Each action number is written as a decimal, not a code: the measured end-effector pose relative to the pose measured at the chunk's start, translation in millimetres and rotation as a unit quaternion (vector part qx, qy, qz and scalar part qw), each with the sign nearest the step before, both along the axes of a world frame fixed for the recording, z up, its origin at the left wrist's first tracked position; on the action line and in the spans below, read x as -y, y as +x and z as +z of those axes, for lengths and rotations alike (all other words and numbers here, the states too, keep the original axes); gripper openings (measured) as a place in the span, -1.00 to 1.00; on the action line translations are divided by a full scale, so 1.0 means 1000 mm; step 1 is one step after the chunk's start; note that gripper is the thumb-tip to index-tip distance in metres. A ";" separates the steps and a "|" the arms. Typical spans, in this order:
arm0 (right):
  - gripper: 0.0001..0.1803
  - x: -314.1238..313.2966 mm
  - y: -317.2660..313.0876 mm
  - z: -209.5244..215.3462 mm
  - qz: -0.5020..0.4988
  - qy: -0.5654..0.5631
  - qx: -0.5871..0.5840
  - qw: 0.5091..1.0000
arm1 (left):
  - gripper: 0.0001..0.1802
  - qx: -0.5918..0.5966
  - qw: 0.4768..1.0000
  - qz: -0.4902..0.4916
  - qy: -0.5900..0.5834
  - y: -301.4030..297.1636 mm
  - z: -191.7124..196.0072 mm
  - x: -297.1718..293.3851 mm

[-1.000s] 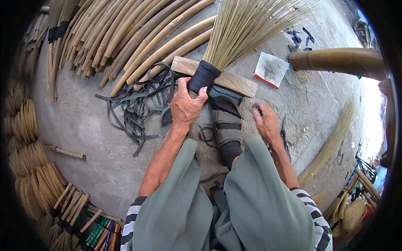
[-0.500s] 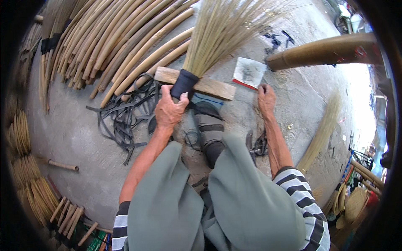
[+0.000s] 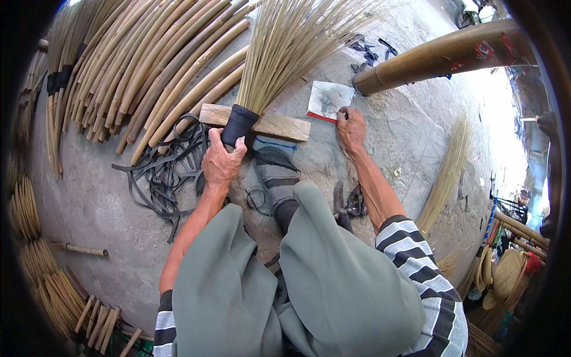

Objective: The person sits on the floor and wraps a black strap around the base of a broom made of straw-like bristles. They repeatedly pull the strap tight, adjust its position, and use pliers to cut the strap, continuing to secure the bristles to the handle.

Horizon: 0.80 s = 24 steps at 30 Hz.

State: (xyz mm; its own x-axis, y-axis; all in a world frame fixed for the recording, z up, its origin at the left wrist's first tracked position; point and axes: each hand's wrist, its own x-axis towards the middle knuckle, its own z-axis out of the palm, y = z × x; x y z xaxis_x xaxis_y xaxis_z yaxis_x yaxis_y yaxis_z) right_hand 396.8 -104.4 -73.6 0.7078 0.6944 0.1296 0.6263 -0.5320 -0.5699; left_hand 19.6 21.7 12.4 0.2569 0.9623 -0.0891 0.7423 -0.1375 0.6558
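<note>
My left hand (image 3: 222,162) is closed around the lower end of a straw broom head (image 3: 270,65), whose base is wrapped in a black band (image 3: 240,125). The wrapped base rests on a wooden block (image 3: 279,126) and the bristles fan out away from me. My right hand (image 3: 352,128) has its fingers bent together at the near right corner of a shallow white tray (image 3: 326,94) with a red edge. Small dark bits lie in that tray, too small to name. Whatever is between the right fingertips is hidden.
Many curved bamboo poles (image 3: 160,65) lie at the far left. Black rubber strips (image 3: 162,178) are tangled beside my left forearm. A thick bamboo trunk (image 3: 428,62) juts in from the right, with a loose straw bundle (image 3: 446,172) nearer me. My shoe (image 3: 278,178) stands by the block.
My right hand has moved from just outside the tray's corner to over its edge, fingers now bent at it. The left hand keeps its grip on the broom head. The whole view has shifted slightly.
</note>
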 end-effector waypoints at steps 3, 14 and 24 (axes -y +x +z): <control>-0.84 -0.004 -0.001 -0.003 0.013 -0.011 0.002 1.000 | -0.40 0.001 1.000 0.002 0.002 0.001 0.000 0.000; -0.82 -0.002 -0.009 -0.012 -0.011 -0.019 -0.004 1.000 | -0.39 0.014 1.000 -0.001 0.026 0.001 -0.001 0.000; -0.86 -0.004 -0.007 -0.020 0.038 -0.002 0.101 0.994 | -0.41 0.041 0.999 0.009 0.008 0.004 0.000 0.000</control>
